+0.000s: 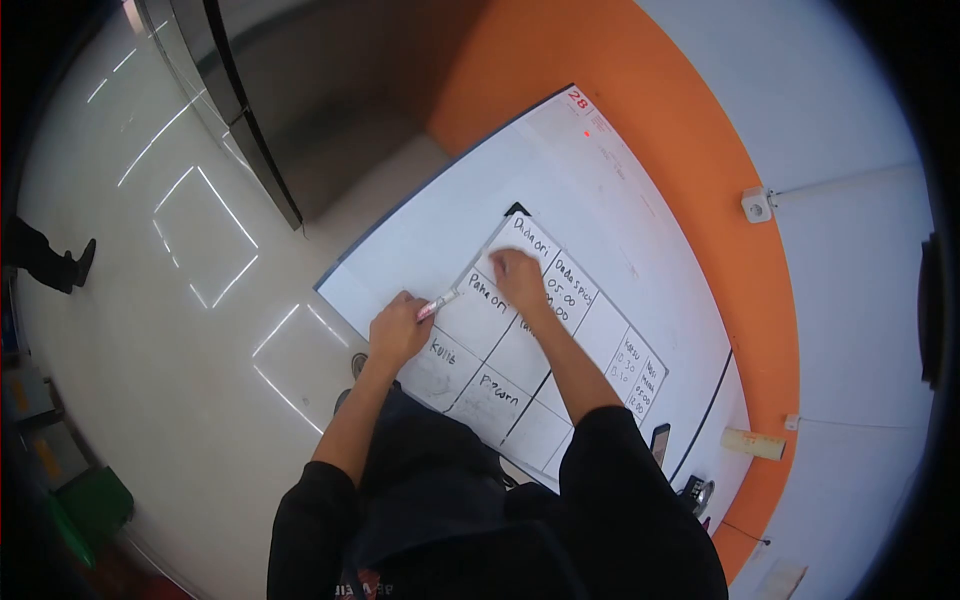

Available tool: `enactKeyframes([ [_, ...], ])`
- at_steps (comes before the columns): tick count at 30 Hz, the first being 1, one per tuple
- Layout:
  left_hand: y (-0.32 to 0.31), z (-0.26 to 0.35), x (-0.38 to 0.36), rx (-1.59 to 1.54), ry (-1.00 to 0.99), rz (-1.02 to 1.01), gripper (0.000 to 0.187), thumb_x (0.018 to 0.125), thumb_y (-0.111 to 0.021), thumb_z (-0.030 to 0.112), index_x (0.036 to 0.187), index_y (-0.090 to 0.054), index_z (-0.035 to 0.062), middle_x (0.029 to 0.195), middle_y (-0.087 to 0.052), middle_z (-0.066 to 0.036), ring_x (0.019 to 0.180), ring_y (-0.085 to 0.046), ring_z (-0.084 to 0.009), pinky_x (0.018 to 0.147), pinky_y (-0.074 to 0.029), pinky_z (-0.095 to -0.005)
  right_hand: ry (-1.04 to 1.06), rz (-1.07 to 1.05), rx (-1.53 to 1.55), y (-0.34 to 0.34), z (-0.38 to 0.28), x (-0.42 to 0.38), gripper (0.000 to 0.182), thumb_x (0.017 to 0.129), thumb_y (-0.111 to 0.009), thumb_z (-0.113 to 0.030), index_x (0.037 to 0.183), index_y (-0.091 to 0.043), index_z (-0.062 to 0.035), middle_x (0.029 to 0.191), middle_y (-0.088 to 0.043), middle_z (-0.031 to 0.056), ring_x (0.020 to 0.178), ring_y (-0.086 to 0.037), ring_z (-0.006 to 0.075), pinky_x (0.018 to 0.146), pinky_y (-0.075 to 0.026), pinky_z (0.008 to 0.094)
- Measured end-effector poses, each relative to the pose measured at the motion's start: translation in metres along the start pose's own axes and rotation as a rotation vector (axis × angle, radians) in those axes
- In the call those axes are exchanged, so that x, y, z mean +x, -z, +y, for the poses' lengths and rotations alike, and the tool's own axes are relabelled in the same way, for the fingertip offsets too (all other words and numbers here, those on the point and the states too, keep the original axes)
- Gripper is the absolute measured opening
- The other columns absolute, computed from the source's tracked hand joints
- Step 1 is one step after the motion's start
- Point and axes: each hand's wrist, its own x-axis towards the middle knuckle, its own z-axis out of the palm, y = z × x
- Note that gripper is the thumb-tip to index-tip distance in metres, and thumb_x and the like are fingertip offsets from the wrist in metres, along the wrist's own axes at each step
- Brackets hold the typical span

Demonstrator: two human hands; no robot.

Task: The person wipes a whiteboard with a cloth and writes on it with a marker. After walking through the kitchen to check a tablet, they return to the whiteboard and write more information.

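A whiteboard (487,335) with a black grid and handwritten words and times lies tilted on a white table (420,222). My left hand (398,328) is closed around a white and pink marker (437,305), over the board's left edge. Its tip end points toward the box reading "Paha ori". Over the upper part of the board, just below the words "Dada ori", is my right hand (518,278). Its fingers are curled together against the board; whether they hold anything small is hidden.
A phone (660,442) lies at the board's right, near a padlock-like metal object (692,492) and a pale roll (753,444). A socket (756,205) is on the wall. Another person's leg (50,255) shows at far left, above a green bin (95,508).
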Motion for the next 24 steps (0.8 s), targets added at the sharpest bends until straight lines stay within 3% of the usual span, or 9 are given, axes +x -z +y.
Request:
enactKeyframes([
  [3,0.000,-0.001,0.001,-0.002,0.009,0.009,0.014,0.080,-0.060,0.022,0.086,-0.068,0.0116,0.086,-0.059,-0.010,0.077,-0.060,-0.0330,0.066,-0.048,-0.0441,0.011,0.003,0.083,0.006,0.003,-0.010,0.015,0.079,-0.055,-0.005,0.088,-0.066,-0.0010,0.092,-0.065,0.0186,0.089,-0.061,0.0340,0.080,-0.048,0.0411],
  [6,-0.002,0.001,0.000,-0.005,-0.005,0.021,0.015,0.080,-0.060,0.023,0.085,-0.068,0.0111,0.086,-0.059,-0.010,0.077,-0.060,-0.0331,0.066,-0.048,-0.0443,-0.068,0.123,-0.015,0.008,0.013,-0.009,0.012,0.077,-0.060,-0.001,0.087,-0.066,-0.0006,0.089,-0.066,0.0169,0.084,-0.064,0.0312,0.075,-0.051,0.0359],
  [10,-0.002,0.000,0.003,-0.012,0.006,-0.001,0.017,0.081,-0.061,0.025,0.085,-0.068,0.0103,0.086,-0.059,-0.011,0.078,-0.060,-0.0333,0.067,-0.048,-0.0444,0.022,0.138,-0.001,0.003,0.019,-0.034,0.016,0.077,-0.060,0.000,0.092,-0.067,-0.0011,0.092,-0.067,0.0148,0.085,-0.065,0.0262,0.073,-0.052,0.0320],
  [14,0.000,-0.001,0.004,-0.023,0.006,-0.013,0.018,0.081,-0.061,0.026,0.086,-0.068,0.0102,0.085,-0.058,-0.011,0.079,-0.060,-0.0333,0.068,-0.048,-0.0444,-0.266,0.344,0.084,0.063,0.058,-0.060,0.014,0.080,-0.062,-0.003,0.091,-0.068,-0.0017,0.086,-0.069,0.0132,0.076,-0.066,0.0194,0.070,-0.052,0.0295],
  [17,0.003,0.003,0.002,0.008,0.011,-0.030,0.018,0.081,-0.062,0.026,0.087,-0.068,0.0105,0.084,-0.058,-0.011,0.080,-0.060,-0.0334,0.069,-0.047,-0.0445,-0.362,0.305,-0.024,0.087,0.068,-0.084,0.012,0.078,-0.063,-0.003,0.089,-0.068,-0.0015,0.082,-0.069,0.0142,0.072,-0.067,0.0220,0.068,-0.052,0.0304],
  [19,0.002,0.004,0.003,-0.005,0.022,-0.025,0.018,0.081,-0.062,0.027,0.088,-0.068,0.0107,0.084,-0.058,-0.011,0.081,-0.060,-0.0338,0.069,-0.047,-0.0447,-0.423,0.203,-0.036,0.072,0.079,-0.102,0.012,0.079,-0.060,-0.005,0.087,-0.068,-0.0020,0.088,-0.067,0.0172,0.081,-0.065,0.0313,0.073,-0.052,0.0355],
  [20,0.001,0.003,0.003,-0.006,0.026,-0.026,0.018,0.081,-0.062,0.027,0.088,-0.068,0.0107,0.084,-0.058,-0.011,0.081,-0.060,-0.0338,0.069,-0.047,-0.0447,-0.434,0.301,-0.062,0.060,0.075,-0.107,0.011,0.078,-0.060,-0.006,0.085,-0.068,-0.0024,0.087,-0.066,0.0183,0.080,-0.065,0.0318,0.072,-0.052,0.0369],
  [24,0.002,0.000,0.003,-0.010,-0.001,-0.023,0.018,0.080,-0.062,0.026,0.088,-0.068,0.0107,0.084,-0.058,-0.011,0.079,-0.060,-0.0340,0.069,-0.047,-0.0451,-0.348,0.184,-0.052,0.060,0.074,-0.115,0.012,0.079,-0.059,-0.008,0.085,-0.068,-0.0022,0.087,-0.066,0.0176,0.079,-0.064,0.0333,0.074,-0.050,0.0384],
])
